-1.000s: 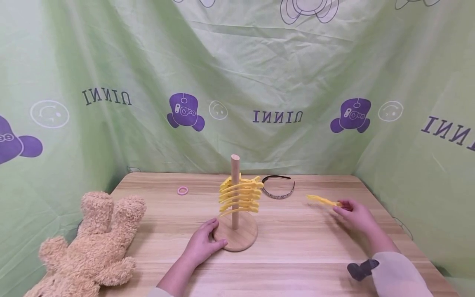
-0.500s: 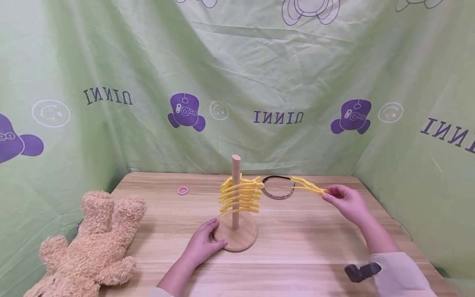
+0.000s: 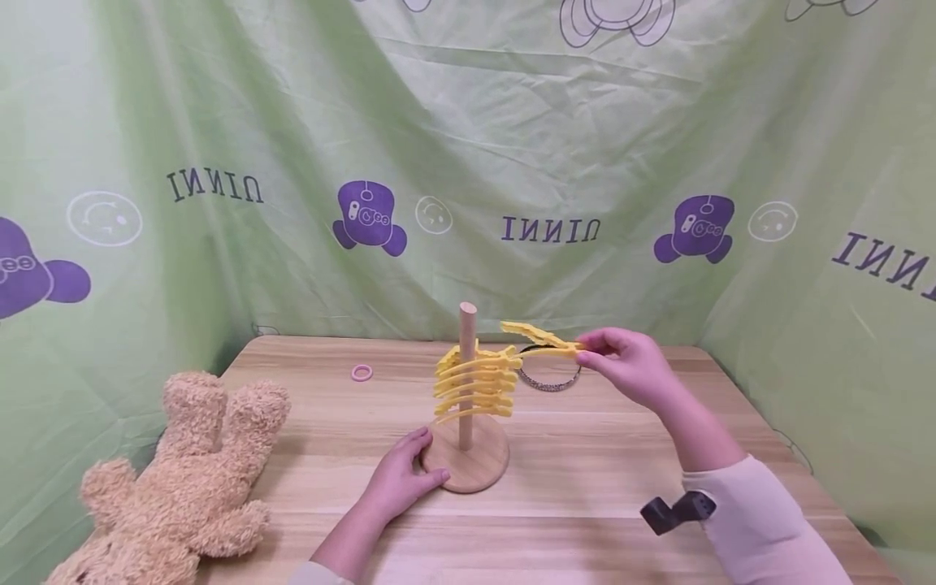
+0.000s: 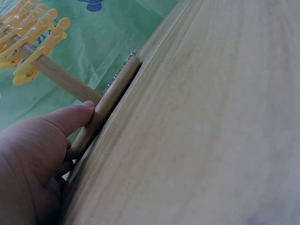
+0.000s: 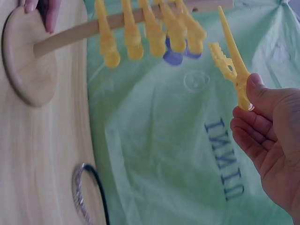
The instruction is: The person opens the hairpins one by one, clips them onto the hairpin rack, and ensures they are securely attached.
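A wooden stand (image 3: 468, 475) with a round base and upright post carries several yellow hair clips (image 3: 475, 386) clamped one above another. My left hand (image 3: 398, 479) grips the left edge of the base; in the left wrist view its thumb (image 4: 75, 117) lies on top of the rim. Between thumb and fingers, my right hand (image 3: 629, 366) pinches the tail of another yellow hair clip (image 5: 240, 82). That clip's jaws are spread and point left toward the post, just right of and slightly above the stacked clips. It is apart from the post in the right wrist view.
Behind the raised clip, a headband (image 3: 550, 385) with a glittery band lies on the wooden table (image 3: 585, 504). A pink ring (image 3: 361, 373) lies at the back left. A plush bear (image 3: 183, 487) fills the left side. Green printed cloth (image 3: 468, 146) hangs behind.
My right hand has carried the yellow hair clip left and upward toward the post, and its jaws have spread apart. My left hand stays on the base.
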{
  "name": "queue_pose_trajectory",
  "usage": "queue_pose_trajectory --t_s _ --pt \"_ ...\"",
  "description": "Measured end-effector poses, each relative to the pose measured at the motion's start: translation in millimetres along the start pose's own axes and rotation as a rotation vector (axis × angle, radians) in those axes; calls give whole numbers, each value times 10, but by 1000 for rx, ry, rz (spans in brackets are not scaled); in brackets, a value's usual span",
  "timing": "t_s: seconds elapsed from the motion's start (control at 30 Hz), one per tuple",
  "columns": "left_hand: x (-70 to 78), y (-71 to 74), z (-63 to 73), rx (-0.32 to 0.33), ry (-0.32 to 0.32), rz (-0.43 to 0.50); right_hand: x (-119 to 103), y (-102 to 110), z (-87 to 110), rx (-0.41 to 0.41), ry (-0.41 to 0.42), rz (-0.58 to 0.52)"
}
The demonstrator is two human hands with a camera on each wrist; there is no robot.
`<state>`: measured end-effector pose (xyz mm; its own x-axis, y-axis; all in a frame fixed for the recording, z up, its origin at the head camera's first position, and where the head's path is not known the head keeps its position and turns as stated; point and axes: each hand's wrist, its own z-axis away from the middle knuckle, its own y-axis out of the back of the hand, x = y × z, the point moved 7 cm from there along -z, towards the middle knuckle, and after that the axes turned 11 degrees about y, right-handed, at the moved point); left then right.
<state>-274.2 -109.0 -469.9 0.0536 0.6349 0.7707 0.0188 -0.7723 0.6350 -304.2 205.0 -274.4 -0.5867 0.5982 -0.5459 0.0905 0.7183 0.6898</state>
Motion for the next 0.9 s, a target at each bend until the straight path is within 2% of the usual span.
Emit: queue_pose_trajectory --t_s 0.17,0.37,0.6,0.9 --pt "9 -1 11 1 -6 -5 -256 -203 -244 -47 79 -37" --pt "29 -1 22 -2 -13 -10 -383 -401 -436 -93 100 -64" --pt "40 9 28 -1 -13 -6 -448 -527 -518 -146 96 -94" --pt "47 11 33 -3 -9 -14 -503 -566 -522 -189 106 -94"
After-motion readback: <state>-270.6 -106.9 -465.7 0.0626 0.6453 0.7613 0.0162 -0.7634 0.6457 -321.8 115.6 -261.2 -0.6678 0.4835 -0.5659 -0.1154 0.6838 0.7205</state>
